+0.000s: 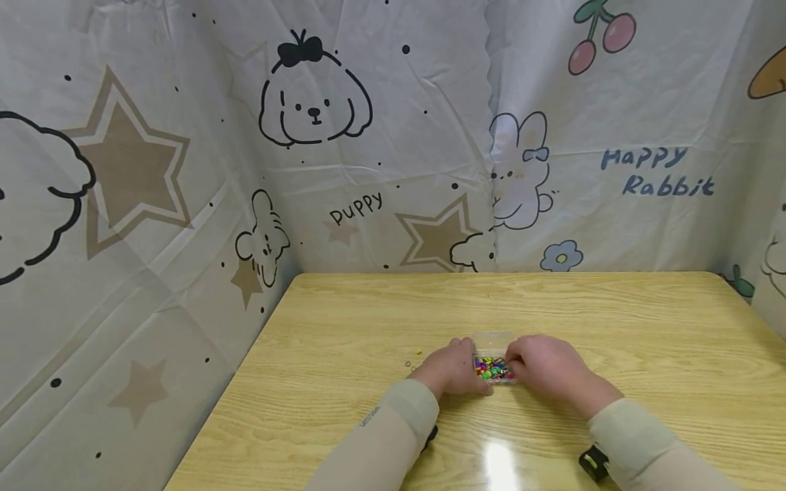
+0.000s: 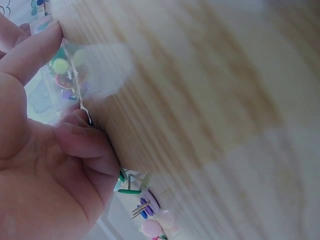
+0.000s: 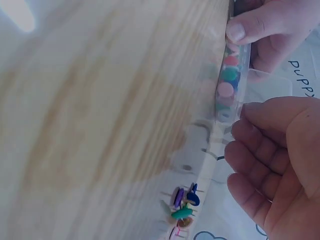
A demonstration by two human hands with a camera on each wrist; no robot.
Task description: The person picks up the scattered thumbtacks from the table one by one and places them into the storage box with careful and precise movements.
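A small clear plastic box (image 1: 492, 369) full of colourful thumbtacks stands on the table, its clear lid (image 1: 493, 339) raised at the far side. The left hand (image 1: 453, 368) grips the box at its left end, thumb on the near side and fingers round the back. At the right end, the right hand (image 1: 548, 367) has its fingers bent and its fingertips at the rim. Whether they pinch a tack or the box wall cannot be made out. The right wrist view shows the thumb (image 3: 255, 111) by the box's corner and the other fingers curled.
Loose thumbtacks (image 2: 145, 205) lie on the table past the left hand, and several more thumbtacks (image 3: 182, 207) lie near the right hand. The wood-grain table (image 1: 344, 314) is bordered by a printed curtain (image 1: 393, 136) at the back and sides.
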